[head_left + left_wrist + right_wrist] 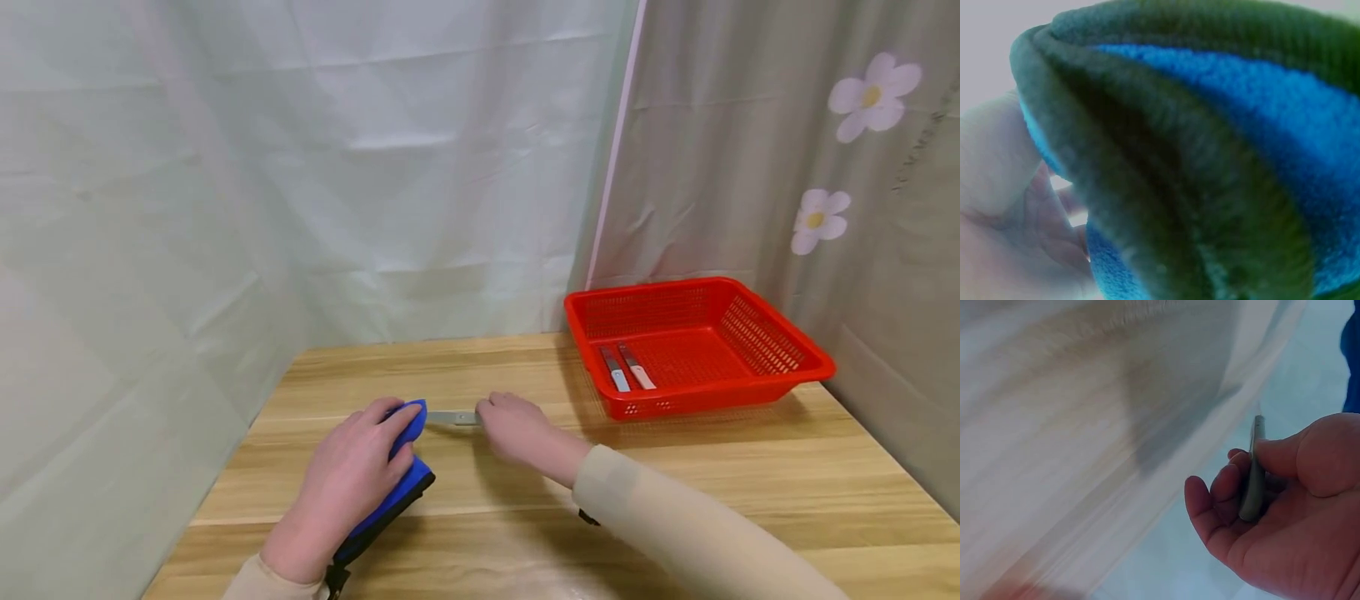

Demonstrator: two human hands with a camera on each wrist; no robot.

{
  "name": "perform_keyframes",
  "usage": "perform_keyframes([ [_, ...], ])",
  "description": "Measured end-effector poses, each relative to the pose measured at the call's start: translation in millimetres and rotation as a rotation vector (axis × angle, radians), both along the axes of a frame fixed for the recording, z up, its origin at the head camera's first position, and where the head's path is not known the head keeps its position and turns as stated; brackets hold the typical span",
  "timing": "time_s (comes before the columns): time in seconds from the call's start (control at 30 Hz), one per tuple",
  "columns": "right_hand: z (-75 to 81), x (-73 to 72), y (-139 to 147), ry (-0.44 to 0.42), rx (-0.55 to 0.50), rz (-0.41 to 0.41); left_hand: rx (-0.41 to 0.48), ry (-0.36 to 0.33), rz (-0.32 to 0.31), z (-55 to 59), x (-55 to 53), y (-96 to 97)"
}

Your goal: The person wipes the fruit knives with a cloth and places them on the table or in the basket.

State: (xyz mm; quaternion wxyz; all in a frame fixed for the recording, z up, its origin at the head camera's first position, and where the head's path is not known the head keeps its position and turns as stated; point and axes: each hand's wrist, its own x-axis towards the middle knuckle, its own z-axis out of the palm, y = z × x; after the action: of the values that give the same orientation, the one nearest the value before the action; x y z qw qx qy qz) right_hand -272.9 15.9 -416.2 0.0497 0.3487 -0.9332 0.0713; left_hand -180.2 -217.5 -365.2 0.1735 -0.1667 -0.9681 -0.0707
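Observation:
My left hand (356,467) grips a folded blue cloth (408,479) with black edging. In the left wrist view the fuzzy cloth (1260,119) and its dark border fill most of the picture, hiding much of the fingers. Held by its grey-green handle, a small knife (461,417) is pinched between the thumb and curled fingers of my right hand (517,427). Its blade points left and meets the cloth's upper edge; whether the tip lies inside the fold, I cannot tell. The right wrist view shows the knife handle (1254,475) against the fingers.
A red plastic basket (720,387) with perforated sides stands at the back right of the wooden table (465,550). Inside lie a light-blue-handled knife (618,379) and a pink-handled knife (640,375). Pale curtains (420,167) hang behind and beside the table.

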Motion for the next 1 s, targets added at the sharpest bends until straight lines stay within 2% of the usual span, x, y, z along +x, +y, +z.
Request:
perform_keyframes([
  [0.23,3.8,16.3,26.3,0.012,-0.125,0.016,0.005,0.022,-0.026,0.8,-0.4,8.8],
  [0.43,9.6,30.0,46.4,0.010,-0.223,-0.030,0.019,0.029,-0.058,2.8,-2.8,19.3],
  [0.6,11.7,35.5,60.5,0.059,-0.254,-0.084,0.034,0.046,-0.088,6.9,-6.2,29.3],
  [0.73,12.6,38.1,70.0,0.101,-0.271,-0.098,0.038,0.049,-0.101,9.7,-7.5,36.7],
  [1.0,17.4,47.1,85.4,0.133,-0.309,-0.142,0.068,0.068,-0.123,10.4,-10.1,49.2],
])
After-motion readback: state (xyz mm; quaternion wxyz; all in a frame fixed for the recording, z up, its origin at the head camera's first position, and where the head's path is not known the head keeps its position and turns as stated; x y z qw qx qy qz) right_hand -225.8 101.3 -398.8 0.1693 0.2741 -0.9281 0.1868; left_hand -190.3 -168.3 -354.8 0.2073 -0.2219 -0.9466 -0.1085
